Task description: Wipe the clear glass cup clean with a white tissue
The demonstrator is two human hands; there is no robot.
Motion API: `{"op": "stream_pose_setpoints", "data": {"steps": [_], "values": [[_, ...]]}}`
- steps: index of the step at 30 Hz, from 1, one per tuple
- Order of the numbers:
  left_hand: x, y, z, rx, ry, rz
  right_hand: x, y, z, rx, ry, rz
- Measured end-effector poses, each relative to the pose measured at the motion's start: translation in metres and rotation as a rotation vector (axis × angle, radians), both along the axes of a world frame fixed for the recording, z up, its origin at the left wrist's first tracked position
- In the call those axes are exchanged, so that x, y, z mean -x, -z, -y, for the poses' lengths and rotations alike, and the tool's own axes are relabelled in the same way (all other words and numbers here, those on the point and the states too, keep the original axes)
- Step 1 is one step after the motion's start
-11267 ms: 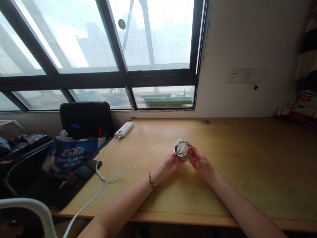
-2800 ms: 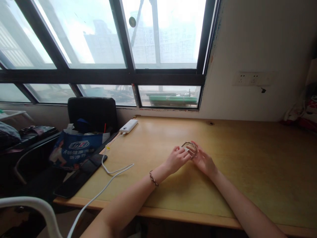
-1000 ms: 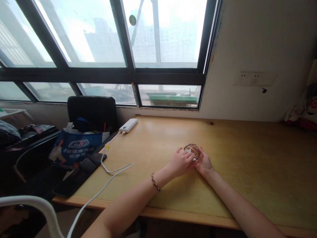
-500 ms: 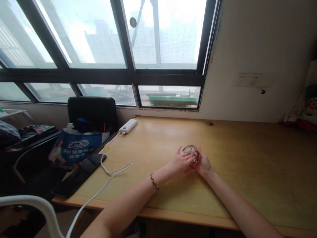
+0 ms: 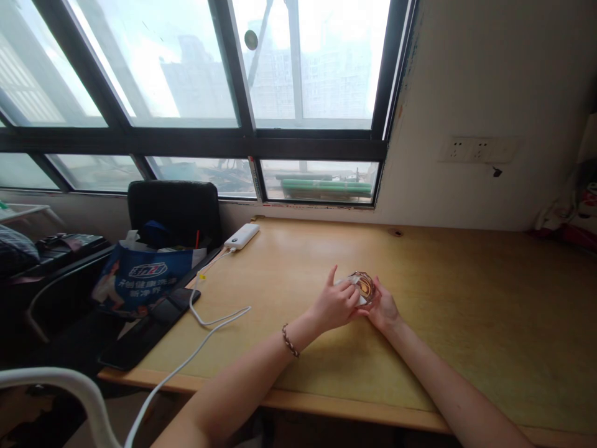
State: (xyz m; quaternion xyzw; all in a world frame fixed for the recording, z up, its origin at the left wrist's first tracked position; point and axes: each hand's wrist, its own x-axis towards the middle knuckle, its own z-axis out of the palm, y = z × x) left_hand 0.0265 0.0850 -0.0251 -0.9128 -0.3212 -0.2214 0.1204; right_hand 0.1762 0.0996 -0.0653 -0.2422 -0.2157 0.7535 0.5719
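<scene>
My right hand (image 5: 384, 306) holds a small round dish-like object (image 5: 367, 286) by its right side, just above the table (image 5: 298, 261). The object has a dark brown patterned rim and a golden-brown middle; its exact kind is too small to tell. My left hand (image 5: 332, 303), a braided bracelet at its wrist, pinches a white piece of tissue or cloth (image 5: 361, 300) against the object's left part. The left thumb or a finger sticks up, while the other fingers are bent over the white piece and hide part of it.
A white power bank (image 5: 242, 237) lies at the table's far left, its white cable (image 5: 219, 322) trailing over the left edge. Beyond that edge are a black chair (image 5: 173, 208), a blue bag (image 5: 144, 280) and a long black flat object (image 5: 149, 333). Windows and a wall socket (image 5: 480, 150) stand behind.
My left hand has drawn back slightly leftward with the white piece, its fingers now more bent. More of the round object's golden-brown middle shows. My right hand has hardly moved.
</scene>
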Motion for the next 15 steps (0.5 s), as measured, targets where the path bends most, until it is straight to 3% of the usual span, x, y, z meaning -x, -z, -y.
{"op": "stream_pose_setpoints", "data": {"steps": [8,15], "values": [[-0.0089,0.0095,0.0064,0.125,0.023,0.071,-0.0007,0.0003,0.0015,0.032,-0.033,-0.035],[-0.0011,0.0064,0.0039,0.435,0.183,0.161,-0.0012,0.0027,0.0002,0.022,-0.021,0.020]]}}
